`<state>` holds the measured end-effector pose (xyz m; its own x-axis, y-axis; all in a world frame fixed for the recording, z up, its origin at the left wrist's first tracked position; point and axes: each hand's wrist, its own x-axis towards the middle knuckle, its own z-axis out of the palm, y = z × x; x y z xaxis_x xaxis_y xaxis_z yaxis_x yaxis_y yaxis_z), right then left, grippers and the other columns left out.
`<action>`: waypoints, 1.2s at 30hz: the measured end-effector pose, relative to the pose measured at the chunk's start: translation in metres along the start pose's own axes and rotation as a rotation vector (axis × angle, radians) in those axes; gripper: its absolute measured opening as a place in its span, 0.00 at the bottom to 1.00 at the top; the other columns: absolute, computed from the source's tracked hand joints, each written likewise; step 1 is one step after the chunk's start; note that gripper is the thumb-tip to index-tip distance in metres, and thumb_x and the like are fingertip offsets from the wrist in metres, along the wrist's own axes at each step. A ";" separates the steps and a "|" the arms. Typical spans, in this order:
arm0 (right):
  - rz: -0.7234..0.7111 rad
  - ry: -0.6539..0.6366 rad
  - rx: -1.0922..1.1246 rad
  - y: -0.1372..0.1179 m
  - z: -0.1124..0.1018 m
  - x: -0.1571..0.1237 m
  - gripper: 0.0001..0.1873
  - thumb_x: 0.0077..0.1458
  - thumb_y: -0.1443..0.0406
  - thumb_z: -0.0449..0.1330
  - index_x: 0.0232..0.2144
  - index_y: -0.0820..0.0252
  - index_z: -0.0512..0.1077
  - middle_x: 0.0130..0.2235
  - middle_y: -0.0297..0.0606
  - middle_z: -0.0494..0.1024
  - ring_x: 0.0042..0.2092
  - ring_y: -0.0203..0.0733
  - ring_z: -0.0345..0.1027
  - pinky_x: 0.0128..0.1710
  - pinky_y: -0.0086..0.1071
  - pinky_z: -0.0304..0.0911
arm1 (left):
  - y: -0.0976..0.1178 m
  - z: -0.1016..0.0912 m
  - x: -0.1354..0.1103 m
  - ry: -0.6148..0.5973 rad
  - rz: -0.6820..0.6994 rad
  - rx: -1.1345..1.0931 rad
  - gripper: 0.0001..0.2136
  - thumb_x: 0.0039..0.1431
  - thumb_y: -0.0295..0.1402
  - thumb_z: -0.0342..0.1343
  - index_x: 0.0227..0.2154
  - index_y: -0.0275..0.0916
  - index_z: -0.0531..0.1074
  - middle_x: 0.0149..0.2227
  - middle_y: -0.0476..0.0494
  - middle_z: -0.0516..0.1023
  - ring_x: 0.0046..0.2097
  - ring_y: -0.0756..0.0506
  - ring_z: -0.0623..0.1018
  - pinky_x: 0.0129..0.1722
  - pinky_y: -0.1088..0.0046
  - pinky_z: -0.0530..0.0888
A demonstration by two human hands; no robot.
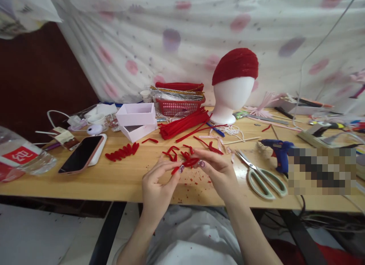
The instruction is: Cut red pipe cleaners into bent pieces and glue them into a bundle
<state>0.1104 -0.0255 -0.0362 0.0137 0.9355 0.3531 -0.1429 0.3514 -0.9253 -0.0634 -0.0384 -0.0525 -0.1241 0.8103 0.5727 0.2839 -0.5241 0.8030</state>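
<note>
Above the wooden desk [114, 185], left hand [158, 178]: angled inward, thumb and forefinger pinching.
Right hand [223, 173]: forefinger extended over the thumb, also pinching.
Red chenille piece [190, 163]: gripped between both hands' fingertips.

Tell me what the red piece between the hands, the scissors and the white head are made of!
Red piece: maybe fuzzy chenille; it looks velvety, though blurred. Scissors: greyish, shiny blades suggest metal; smooth, pale green handles look like plastic. White head: foam or plastic, perhaps; its surface looks smooth, with little shine.
</note>
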 end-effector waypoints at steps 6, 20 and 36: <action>-0.041 0.085 -0.136 0.004 0.000 -0.007 0.07 0.56 0.61 0.67 0.36 0.50 0.86 0.36 0.37 0.87 0.34 0.43 0.79 0.36 0.35 0.76 | 0.008 0.011 -0.011 -0.079 -0.183 -0.105 0.06 0.56 0.29 0.64 0.35 0.45 0.83 0.39 0.48 0.87 0.46 0.43 0.84 0.50 0.67 0.79; -0.119 0.168 -0.194 0.010 0.010 -0.015 0.06 0.56 0.61 0.66 0.33 0.50 0.85 0.33 0.38 0.87 0.35 0.47 0.80 0.37 0.39 0.75 | 0.023 0.016 -0.011 0.014 -0.060 -0.071 0.08 0.55 0.25 0.64 0.33 0.45 0.84 0.34 0.50 0.87 0.34 0.46 0.86 0.37 0.74 0.83; -0.150 0.231 -0.180 0.014 0.009 -0.022 0.11 0.60 0.56 0.64 0.32 0.54 0.83 0.27 0.36 0.82 0.26 0.41 0.74 0.27 0.33 0.73 | 0.026 0.016 -0.011 -0.045 0.046 -0.047 0.11 0.53 0.22 0.61 0.34 0.44 0.84 0.34 0.49 0.87 0.32 0.46 0.86 0.36 0.75 0.84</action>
<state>0.0987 -0.0411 -0.0557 0.2480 0.8497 0.4653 0.0542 0.4674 -0.8824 -0.0394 -0.0566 -0.0399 -0.0683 0.7955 0.6021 0.2437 -0.5719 0.7833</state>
